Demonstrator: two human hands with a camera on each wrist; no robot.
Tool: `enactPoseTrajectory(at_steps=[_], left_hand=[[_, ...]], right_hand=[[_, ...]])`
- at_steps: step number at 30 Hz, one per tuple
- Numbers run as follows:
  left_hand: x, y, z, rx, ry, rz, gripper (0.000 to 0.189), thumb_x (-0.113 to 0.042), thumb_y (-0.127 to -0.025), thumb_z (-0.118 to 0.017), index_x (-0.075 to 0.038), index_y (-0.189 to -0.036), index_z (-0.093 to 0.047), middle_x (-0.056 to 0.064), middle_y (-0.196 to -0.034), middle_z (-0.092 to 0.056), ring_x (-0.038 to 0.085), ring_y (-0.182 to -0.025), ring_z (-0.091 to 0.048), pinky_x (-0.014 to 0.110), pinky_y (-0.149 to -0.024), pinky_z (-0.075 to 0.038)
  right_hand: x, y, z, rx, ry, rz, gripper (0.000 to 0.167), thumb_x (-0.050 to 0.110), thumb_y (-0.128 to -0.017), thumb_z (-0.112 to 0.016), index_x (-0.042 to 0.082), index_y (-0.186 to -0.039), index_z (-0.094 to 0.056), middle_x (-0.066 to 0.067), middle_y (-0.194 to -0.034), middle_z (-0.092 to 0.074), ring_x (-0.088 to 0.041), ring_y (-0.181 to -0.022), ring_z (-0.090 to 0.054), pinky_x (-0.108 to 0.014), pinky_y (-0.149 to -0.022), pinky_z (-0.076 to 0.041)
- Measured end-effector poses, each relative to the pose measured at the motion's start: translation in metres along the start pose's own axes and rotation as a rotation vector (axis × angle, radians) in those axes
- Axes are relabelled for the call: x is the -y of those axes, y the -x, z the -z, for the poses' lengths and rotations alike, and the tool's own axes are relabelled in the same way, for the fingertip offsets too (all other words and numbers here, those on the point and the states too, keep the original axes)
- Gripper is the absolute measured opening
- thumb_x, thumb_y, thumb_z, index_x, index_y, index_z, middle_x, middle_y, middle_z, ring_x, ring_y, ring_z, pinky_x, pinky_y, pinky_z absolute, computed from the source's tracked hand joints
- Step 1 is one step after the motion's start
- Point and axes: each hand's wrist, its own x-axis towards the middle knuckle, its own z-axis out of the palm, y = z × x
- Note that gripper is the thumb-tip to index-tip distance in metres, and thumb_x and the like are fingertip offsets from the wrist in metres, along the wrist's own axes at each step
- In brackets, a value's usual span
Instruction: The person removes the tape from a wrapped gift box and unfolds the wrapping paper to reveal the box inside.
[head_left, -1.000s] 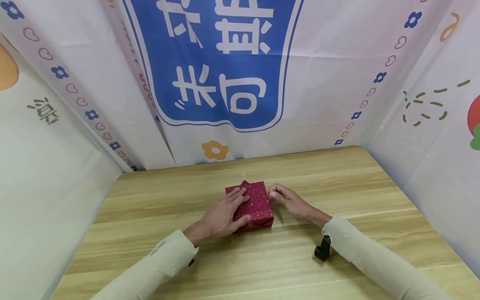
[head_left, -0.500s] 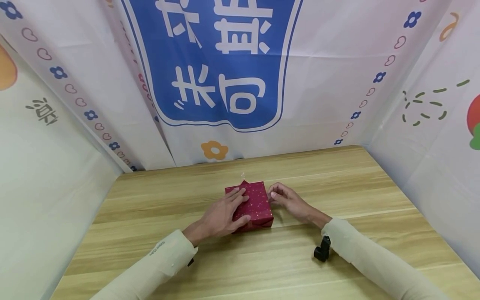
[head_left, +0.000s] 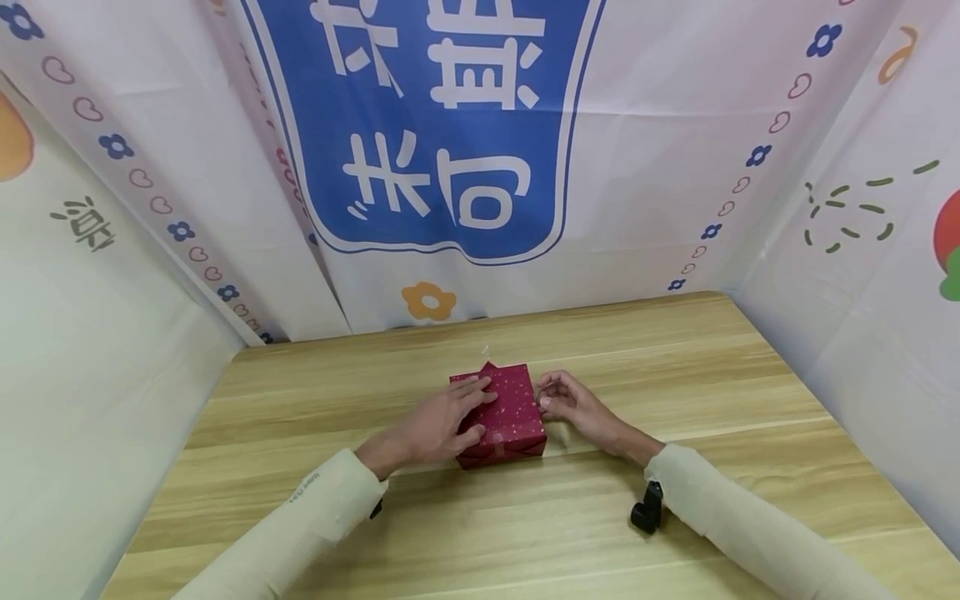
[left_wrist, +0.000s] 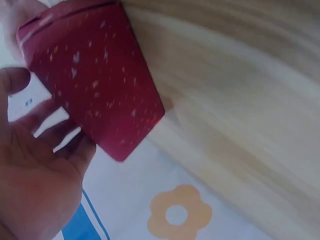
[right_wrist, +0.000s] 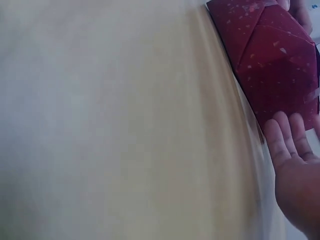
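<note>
A box wrapped in dark red speckled paper (head_left: 513, 408) sits on the wooden table. In the head view its far edge shows a small raised paper point, with a clear strip like tape (head_left: 486, 352) beyond it. My left hand (head_left: 438, 425) rests on the box's left part, fingers spread over the top and thumb near the front edge. At the right side, my right hand (head_left: 581, 410) is close against the box. The right wrist view shows its fingers (right_wrist: 290, 135) fairly straight at the folded end, beside a shiny tape piece (right_wrist: 311, 95). Its thumb is mostly hidden there.
The pale wooden table (head_left: 315, 417) extends around the box on all sides. White printed cloth (head_left: 645, 183) hangs behind and at both sides of the table. A black wrist camera (head_left: 647, 508) hangs below the right sleeve.
My left hand has drawn slightly to the left, its thumb shifting left and uncovering more of the box's front. My right hand's fingers have loosened a little; the box stays in place.
</note>
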Motion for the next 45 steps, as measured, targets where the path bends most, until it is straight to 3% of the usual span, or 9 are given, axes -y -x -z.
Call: enactPoseTrajectory(at_steps=[3, 7, 16, 25, 34, 40, 45], left_hand=[[0.003, -0.001, 0.003, -0.002, -0.01, -0.048, 0.052, -0.022, -0.092, -0.056, -0.006, -0.142, -0.051, 0.019, -0.157, -0.036, 0.035, -0.145, -0.036, 0.05, -0.116, -0.035], [0.003, -0.002, 0.004, -0.003, -0.019, -0.068, 0.052, -0.023, -0.092, -0.058, -0.006, -0.141, -0.051, 0.02, -0.156, -0.037, 0.037, -0.144, -0.037, 0.051, -0.116, -0.035], [-0.002, 0.0, 0.005, 0.028, -0.07, 0.002, 0.054, -0.028, -0.096, -0.054, -0.009, -0.146, -0.046, 0.015, -0.159, -0.033, 0.031, -0.148, -0.031, 0.047, -0.119, -0.031], [-0.004, -0.003, 0.009, 0.037, -0.089, 0.019, 0.051, -0.027, -0.094, -0.057, -0.009, -0.142, -0.051, 0.017, -0.157, -0.036, 0.038, -0.143, -0.038, 0.048, -0.117, -0.035], [-0.001, -0.007, 0.012, 0.095, -0.013, -0.111, 0.048, -0.027, -0.094, -0.062, -0.014, -0.14, -0.054, 0.013, -0.158, -0.035, 0.032, -0.148, -0.03, 0.05, -0.118, -0.031], [0.0, -0.008, 0.015, 0.147, 0.065, -0.187, 0.05, -0.029, -0.095, -0.062, -0.015, -0.142, -0.053, 0.012, -0.157, -0.038, 0.033, -0.149, -0.029, 0.053, -0.117, -0.032], [0.005, -0.008, 0.017, 0.161, 0.111, -0.212, 0.051, -0.032, -0.095, -0.064, -0.015, -0.141, -0.054, 0.013, -0.157, -0.038, 0.034, -0.148, -0.03, 0.055, -0.116, -0.032]], right_hand=[[0.0, 0.003, -0.004, 0.005, 0.032, -0.014, 0.05, 0.021, -0.1, -0.057, 0.002, -0.141, -0.036, -0.021, -0.135, -0.046, -0.023, -0.116, -0.056, -0.036, -0.1, -0.051], [0.004, 0.006, -0.014, -0.003, 0.11, -0.036, 0.063, 0.025, -0.096, -0.063, 0.007, -0.147, -0.032, -0.019, -0.143, -0.042, -0.03, -0.125, -0.05, -0.041, -0.107, -0.044], [0.012, 0.005, -0.024, -0.041, 0.159, -0.103, 0.077, 0.032, -0.09, -0.071, 0.013, -0.152, -0.029, -0.015, -0.145, -0.046, -0.032, -0.13, -0.049, -0.045, -0.106, -0.046], [0.017, 0.002, -0.023, -0.055, 0.131, -0.15, 0.072, 0.028, -0.093, -0.069, 0.008, -0.152, -0.034, -0.018, -0.154, -0.04, -0.038, -0.14, -0.042, -0.046, -0.113, -0.039], [0.017, -0.004, -0.017, -0.014, 0.164, -0.119, 0.06, 0.028, -0.097, -0.062, 0.008, -0.149, -0.041, -0.02, -0.15, -0.045, -0.034, -0.131, -0.051, -0.045, -0.111, -0.041], [0.018, -0.008, -0.018, 0.009, 0.156, -0.129, 0.056, 0.028, -0.098, -0.059, 0.005, -0.147, -0.044, -0.02, -0.151, -0.044, -0.036, -0.137, -0.045, -0.048, -0.115, -0.035], [0.018, -0.012, -0.015, 0.047, 0.142, -0.151, 0.056, 0.029, -0.099, -0.057, 0.004, -0.148, -0.042, -0.019, -0.152, -0.042, -0.036, -0.138, -0.044, -0.049, -0.117, -0.032]])
